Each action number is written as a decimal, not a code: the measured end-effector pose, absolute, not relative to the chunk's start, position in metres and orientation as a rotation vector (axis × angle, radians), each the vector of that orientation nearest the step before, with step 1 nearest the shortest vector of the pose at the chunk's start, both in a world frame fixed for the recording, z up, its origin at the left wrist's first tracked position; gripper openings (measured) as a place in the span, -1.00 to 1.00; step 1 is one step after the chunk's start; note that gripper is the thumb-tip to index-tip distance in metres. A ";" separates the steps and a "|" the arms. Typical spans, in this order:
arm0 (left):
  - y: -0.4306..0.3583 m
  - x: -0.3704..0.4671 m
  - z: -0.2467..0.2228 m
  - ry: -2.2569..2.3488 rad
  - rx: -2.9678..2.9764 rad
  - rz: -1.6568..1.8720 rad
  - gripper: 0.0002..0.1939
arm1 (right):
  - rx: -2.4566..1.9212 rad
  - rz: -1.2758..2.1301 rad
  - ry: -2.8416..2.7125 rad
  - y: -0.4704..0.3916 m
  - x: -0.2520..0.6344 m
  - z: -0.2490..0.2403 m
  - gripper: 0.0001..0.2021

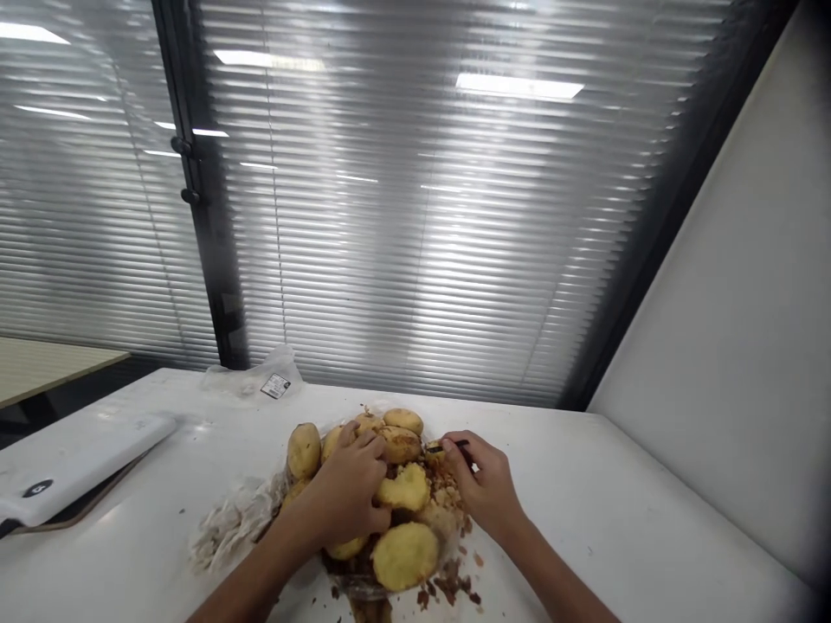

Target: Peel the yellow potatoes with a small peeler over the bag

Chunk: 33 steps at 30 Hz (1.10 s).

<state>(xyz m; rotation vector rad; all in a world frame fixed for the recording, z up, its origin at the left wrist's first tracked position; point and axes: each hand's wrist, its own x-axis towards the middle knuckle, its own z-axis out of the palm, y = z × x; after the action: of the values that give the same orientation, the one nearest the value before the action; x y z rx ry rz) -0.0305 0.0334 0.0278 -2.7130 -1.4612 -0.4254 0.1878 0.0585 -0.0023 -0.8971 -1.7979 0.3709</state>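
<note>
A pile of potatoes, some peeled with yellow flesh and some with brown skin, lies on thin clear plastic on the white table. My left hand curls over the middle of the pile. Its fingers rest bent on a potato, whose far side is hidden by the hand. Just beyond its fingertips sits a brown-skinned potato, and a notched, peeled potato is by the thumb. At the pile's right edge, my right hand pinches a slim black tool, its kind unclear. The tool's tip is near a small yellowish piece.
Brown peelings are scattered at the pile's right and front. Crumpled whitish wrapping lies left of it. A clear bag with a label is at the back edge. A long white device lies at left. Blinds stand behind the table.
</note>
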 end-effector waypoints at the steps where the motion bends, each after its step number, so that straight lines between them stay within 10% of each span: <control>1: 0.033 -0.030 0.029 -1.472 -2.696 -0.420 -0.79 | -0.892 0.372 -1.794 0.059 0.188 -0.002 -0.81; 33: -0.033 0.050 -0.026 -1.741 -2.105 -0.929 -0.86 | -0.939 0.731 -1.871 0.056 0.178 -0.003 -0.66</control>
<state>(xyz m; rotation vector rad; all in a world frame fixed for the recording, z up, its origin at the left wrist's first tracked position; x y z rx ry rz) 0.0502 -0.0329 -0.0259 -2.1052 -1.7411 -0.9289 0.1785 0.0556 -0.0029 -0.9393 -1.8708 0.7311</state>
